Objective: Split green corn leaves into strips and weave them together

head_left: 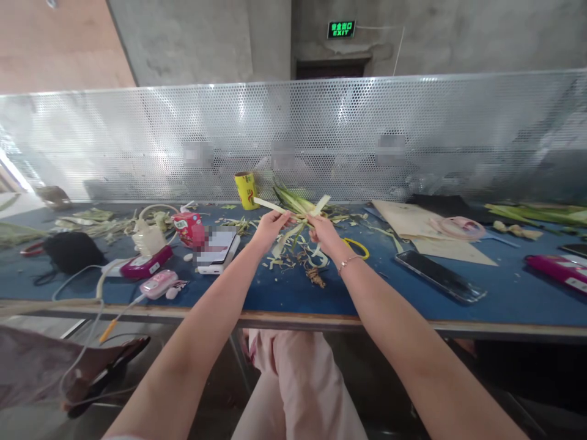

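Note:
My left hand (274, 225) is closed in a pinch on pale green leaf strips (299, 215) above the middle of the table. From the other side my right hand (323, 227) pinches the same strips, its fingertips close to the left ones. One whitish strip end points up to the left, another up to the right. Longer green leaves (293, 198) lie just behind my hands. Below them are curled strip scraps (287, 253) and a brown, root-like piece (315, 277). The exact crossing of the strips is partly covered by my fingers.
A yellow can (246, 190) stands behind my hands. To the left are a red packet (190, 229), a white box (219, 264), a purple device (145, 263) and cables. Rightward lie a phone (439, 276), brown paper (413, 223) and a yellow ring (360, 247). A perforated metal screen (316, 116) borders the back.

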`<state>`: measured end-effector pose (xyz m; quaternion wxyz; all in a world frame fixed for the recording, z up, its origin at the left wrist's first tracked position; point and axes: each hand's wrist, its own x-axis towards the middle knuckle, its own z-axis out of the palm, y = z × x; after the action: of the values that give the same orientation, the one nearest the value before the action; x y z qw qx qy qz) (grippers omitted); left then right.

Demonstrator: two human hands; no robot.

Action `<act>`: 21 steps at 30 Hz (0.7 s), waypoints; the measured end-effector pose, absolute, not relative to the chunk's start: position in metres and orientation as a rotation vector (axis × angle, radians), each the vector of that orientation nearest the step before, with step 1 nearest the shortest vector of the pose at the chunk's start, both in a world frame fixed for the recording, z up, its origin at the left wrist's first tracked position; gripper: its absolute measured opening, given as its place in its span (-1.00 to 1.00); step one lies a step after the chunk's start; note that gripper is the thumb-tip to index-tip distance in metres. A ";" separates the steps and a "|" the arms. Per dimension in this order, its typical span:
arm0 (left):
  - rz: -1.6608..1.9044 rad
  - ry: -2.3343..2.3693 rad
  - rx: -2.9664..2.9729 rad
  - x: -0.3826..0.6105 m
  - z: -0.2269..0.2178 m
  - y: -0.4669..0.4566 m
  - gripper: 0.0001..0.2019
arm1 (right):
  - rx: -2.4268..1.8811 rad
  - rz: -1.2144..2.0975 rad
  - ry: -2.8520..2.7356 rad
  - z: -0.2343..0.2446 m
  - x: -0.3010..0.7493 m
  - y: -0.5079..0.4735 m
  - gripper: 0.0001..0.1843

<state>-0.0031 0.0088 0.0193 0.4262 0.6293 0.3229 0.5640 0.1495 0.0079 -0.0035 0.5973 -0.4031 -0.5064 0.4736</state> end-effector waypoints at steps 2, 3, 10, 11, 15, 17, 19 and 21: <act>1.423 0.749 1.617 -0.005 0.022 0.008 -0.75 | -0.938 1.162 -1.096 -0.001 0.151 0.005 -0.66; 1.426 0.726 1.619 -0.005 0.022 0.007 -0.76 | -0.940 1.185 -1.076 0.000 0.151 0.004 -0.66; 1.237 0.631 1.480 -0.002 0.020 -0.001 -0.80 | -0.973 1.214 -1.159 0.004 0.152 0.002 -0.61; 1.192 0.621 1.479 -0.003 0.020 -0.002 -0.81 | -0.978 1.198 -1.168 0.003 0.151 0.002 -0.61; 1.046 0.636 1.536 -0.006 0.018 -0.001 -0.84 | -1.008 1.111 -1.159 0.003 0.150 0.002 -0.63; 0.996 0.658 1.566 -0.007 0.018 -0.001 -0.85 | -0.986 1.109 -1.192 0.003 0.153 0.002 -0.63; 0.950 0.656 1.593 -0.007 0.018 0.000 -0.83 | -0.948 1.120 -1.218 0.004 0.156 0.003 -0.64; 0.904 0.640 1.615 -0.007 0.017 -0.001 -0.80 | -0.914 1.127 -1.229 0.004 0.158 0.002 -0.67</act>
<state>-0.0070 -0.0008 0.0170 0.5578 0.6845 0.2713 0.3830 0.1582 0.0024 0.0044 0.5811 -0.3914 -0.5259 0.4823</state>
